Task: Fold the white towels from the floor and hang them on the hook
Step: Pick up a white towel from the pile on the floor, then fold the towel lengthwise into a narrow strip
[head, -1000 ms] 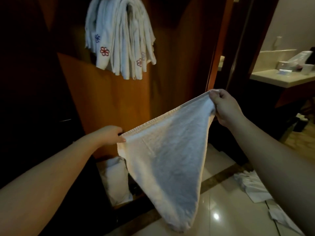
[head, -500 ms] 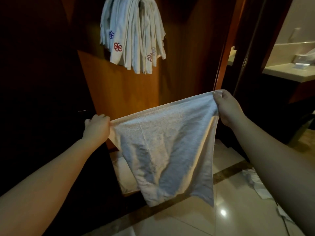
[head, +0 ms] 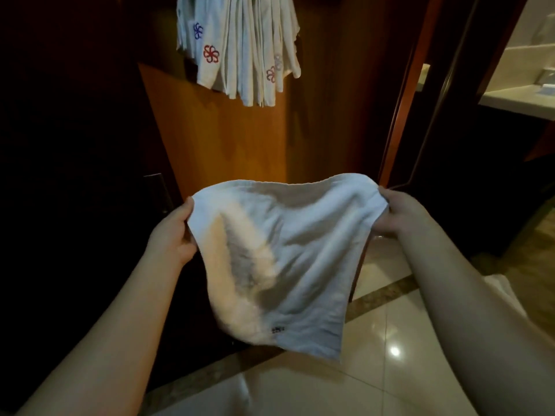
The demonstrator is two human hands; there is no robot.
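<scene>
Towel point(head: 285, 259), white, one item: held up in front of me at the centre of the view, spread between both hands and sagging in soft folds. Top edge runs roughly level; lower edge hangs free toward 6 o'clock, above the tiled floor point(head: 375, 370), with a small dark mark near the bottom hem.

Left hand point(head: 172, 235), at 9 o'clock of the towel: fingers curled behind the cloth, thumb on the near side, gripping the upper left corner.

Right hand point(head: 396, 217), at 3 o'clock of the towel: fingers closed round the bunched upper right corner.

Hung towels point(head: 240, 46), several, white, folded: at 12 o'clock, draped in a bundle against the wooden panel point(head: 228, 145), well above the held towel. Some carry embroidered flower motifs, red and blue. I cannot see the hook itself; it lies beyond the top edge of the view.

White cloth point(head: 504, 292), one piece: on the floor at 4 o'clock, partly hidden behind my right forearm.

Counter point(head: 516, 100), pale: at 2 o'clock, past the door frame.
</scene>
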